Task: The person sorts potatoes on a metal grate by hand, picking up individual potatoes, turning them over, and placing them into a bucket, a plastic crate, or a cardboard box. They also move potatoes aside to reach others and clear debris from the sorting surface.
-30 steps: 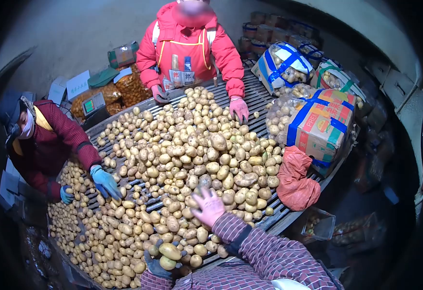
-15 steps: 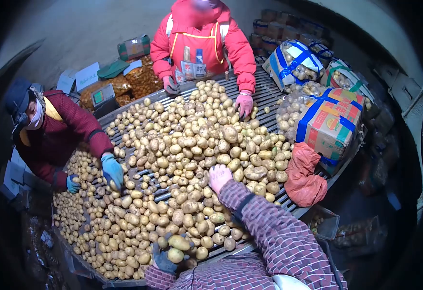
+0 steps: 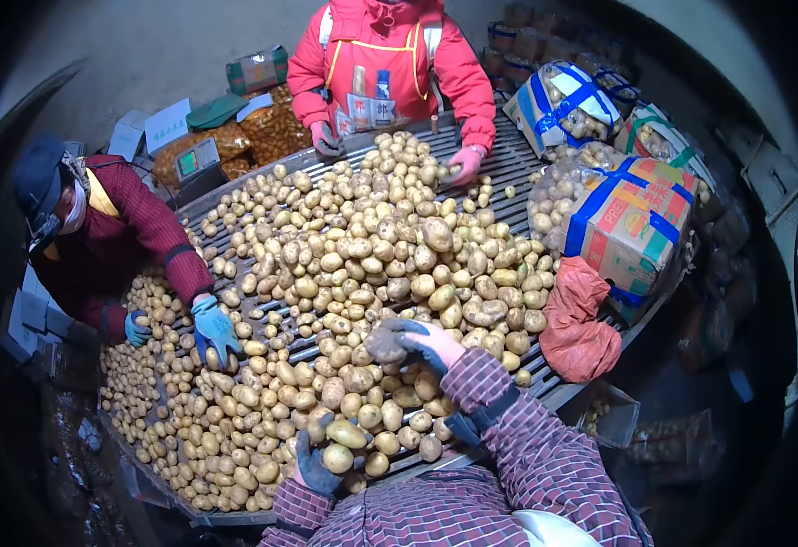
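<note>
My right hand (image 3: pixel 431 345), in a pink and dark glove, is raised above the pile with its fingers closed around a dark, dirty potato (image 3: pixel 385 345). My left hand (image 3: pixel 315 467), in a dark blue-grey glove, is lower down near the front edge. Its fingers curl round two potatoes, a round one (image 3: pixel 338 459) and a longer one (image 3: pixel 348 434); the palm is hidden. Around both hands spreads a big heap of potatoes (image 3: pixel 362 264) on a slatted metal table (image 3: pixel 508 214).
One co-worker's pink-gloved hand (image 3: pixel 465 166) works at the far side; another's blue-gloved hand (image 3: pixel 215 330) touches potatoes at left. A taped carton (image 3: pixel 631 228) and an orange-red bag (image 3: pixel 578 324) are at the right. Boxes (image 3: pixel 168 125) and a scale (image 3: pixel 198 162) stand behind.
My right hand has come up off the heap with a dark potato in it. My left hand keeps its two potatoes, slightly higher in view. The far co-worker's pink-gloved hand has lifted.
</note>
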The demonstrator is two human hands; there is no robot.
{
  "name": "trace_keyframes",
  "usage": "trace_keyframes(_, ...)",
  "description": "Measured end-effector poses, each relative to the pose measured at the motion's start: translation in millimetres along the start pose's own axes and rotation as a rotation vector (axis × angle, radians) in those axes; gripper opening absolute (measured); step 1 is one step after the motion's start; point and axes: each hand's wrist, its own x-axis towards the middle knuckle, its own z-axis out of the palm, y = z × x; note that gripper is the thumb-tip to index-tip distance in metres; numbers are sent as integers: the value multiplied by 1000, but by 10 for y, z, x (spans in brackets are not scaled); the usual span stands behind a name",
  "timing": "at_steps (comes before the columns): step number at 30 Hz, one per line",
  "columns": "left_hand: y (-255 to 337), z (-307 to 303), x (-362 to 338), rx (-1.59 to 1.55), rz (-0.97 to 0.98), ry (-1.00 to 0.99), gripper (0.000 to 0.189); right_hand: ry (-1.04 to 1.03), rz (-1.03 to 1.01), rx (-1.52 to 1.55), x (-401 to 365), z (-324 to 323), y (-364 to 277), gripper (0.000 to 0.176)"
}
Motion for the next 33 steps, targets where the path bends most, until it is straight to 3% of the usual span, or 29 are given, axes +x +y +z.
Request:
trace_keyframes(2, -67, 30, -29, -309, 8, 20, 53, 19, -51, -10, -195, 315, -88, 50)
trace_keyframes(3, -126, 148, -51, -532, -12, 49, 53, 84, -47, -193, -329, 605, -254, 49)
trace_keyframes(4, -174, 317, -51, -758, -32, 82, 53, 183, -270, -466, -499, 923, -308, 43)
trace_keyframes(5, -192, 533, -44, -989, -51, 112, 53, -76, -299, -651, -529, 1097, -466, 39)
trace_keyframes(6, -186, 703, -75, -1237, -109, 108, 53, -183, -595, -937, -533, 1189, -110, 40)
trace_keyframes(7, -177, 885, -114, -1614, -229, 77, 54, -213, -688, -1067, -692, 1347, 90, 42)
trace_keyframes(8, -178, 1066, -170, -2076, -348, 71, 54, -418, -619, -1090, -725, 1467, 209, 45)
trace_keyframes(10, -180, 1247, -292, -2798, -538, 160, 55, -510, -659, -1045, -781, 1494, 321, 42)
trace_keyframes(11, -202, 1250, -334, -2984, -567, 173, 55, -522, -642, -992, -784, 1499, 363, 40)
trace_keyframes(14, -133, 819, -251, -2759, -382, 135, 53, -421, -617, -776, -790, 1486, 284, 34)
trace_keyframes(17, -58, 475, 15, -2126, -368, 56, 45, -178, -607, -929, -681, 1039, 200, 29)
trace_keyframes(19, -21, 140, 11, -1748, -328, 74, 42, 140, -389, -1156, -641, 554, 95, 24)
trace_keyframes(21, 34, 46, -11, -1605, -430, 125, 38, 377, -134, -1349, -678, 102, -100, 23)
trace_keyframes(22, 73, 64, 8, -1639, -559, 165, 36, 435, -196, -1361, -725, -151, -28, 24)
trace_keyframes(23, 45, 193, -27, -1580, -553, 194, 37, 494, -257, -1372, -743, -315, 44, 25)
trace_keyframes(26, -27, 346, -64, -1396, -562, 215, 39, 235, -228, -1451, -741, -232, -12, 25)
trace_keyframes(27, -19, 310, -40, -1421, -519, 211, 39, 148, -167, -1541, -715, -131, 3, 16)
trace_keyframes(29, 20, 265, -28, -1554, -376, 231, 39, 164, -187, -1733, -552, -77, 309, 15)
trace_keyframes(31, 28, 217, -41, -1658, -293, 219, 38, 155, -46, -1767, -394, 20, 364, 15)
trace_keyframes(33, 31, 192, -40, -1634, -328, 180, 37, 162, 85, -1766, -331, 75, 320, 15)
